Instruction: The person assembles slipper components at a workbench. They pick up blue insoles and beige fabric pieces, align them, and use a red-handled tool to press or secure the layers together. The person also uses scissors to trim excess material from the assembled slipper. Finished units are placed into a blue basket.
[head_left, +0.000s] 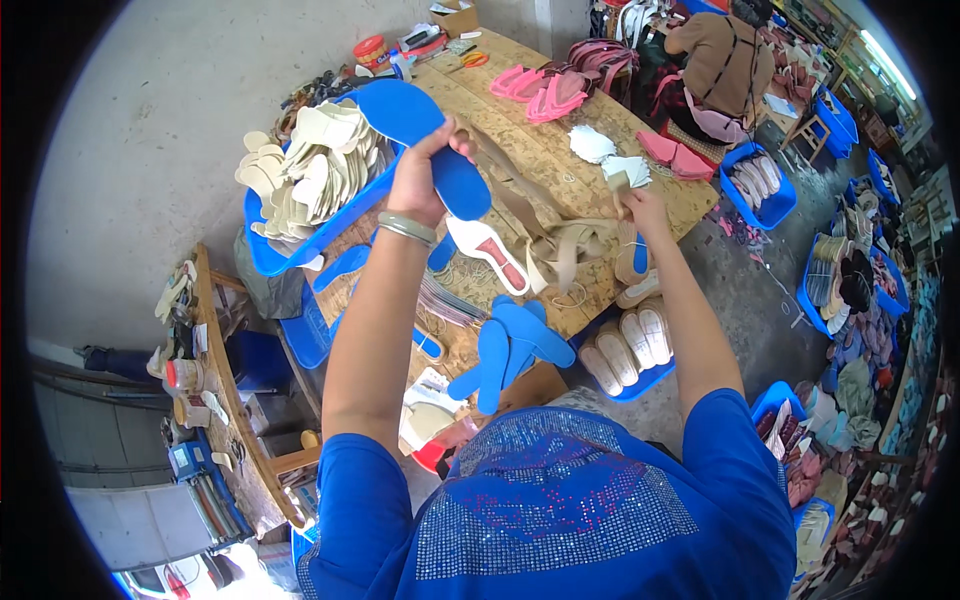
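Observation:
My left hand point(418, 180) is raised above the wooden workbench point(520, 130) and grips a blue shoe insole point(420, 135) by its narrow waist. A silver bangle sits on that wrist. My right hand point(645, 210) holds a small brush point(622, 185) with its bristles up, just above a bundle of beige straps point(560, 240). Below the insole lies a white sole with a red centre point(490, 255). A fan of blue insoles point(510, 345) rests at the bench's near edge.
A blue crate of cream insoles point(310, 180) stands left of the bench. Pink soles point(545, 90) lie at its far end. Another blue crate of beige soles point(625, 360) sits below the bench. A seated person in brown point(715, 60) works beyond. Several blue crates line the floor at right.

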